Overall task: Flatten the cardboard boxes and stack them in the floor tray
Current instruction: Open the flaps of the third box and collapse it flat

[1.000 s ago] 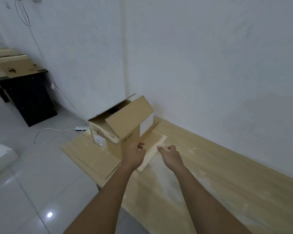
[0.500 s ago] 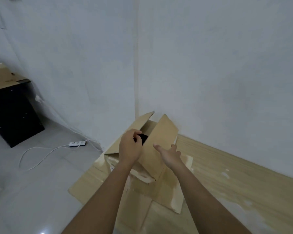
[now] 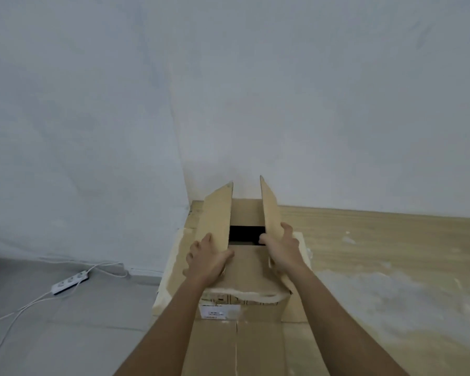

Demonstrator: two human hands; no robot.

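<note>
A brown cardboard box (image 3: 248, 270) stands upright on flattened cardboard (image 3: 255, 346) lying on the floor in front of the white wall. Its two long top flaps stick up, with a dark opening between them. My left hand (image 3: 208, 260) grips the lower end of the left flap (image 3: 217, 213). My right hand (image 3: 281, 249) grips the lower end of the right flap (image 3: 270, 210). A white label (image 3: 219, 312) is on the box's near side. No floor tray can be made out.
A white power strip (image 3: 69, 282) with its cables lies on the grey tiles at the left. Light wooden flooring (image 3: 391, 253) with white smears runs to the right along the wall. A wall corner stands just behind the box.
The view has swung to face the box head-on. Both hands moved from open in front of the box onto its top flaps, which now stand up and apart.
</note>
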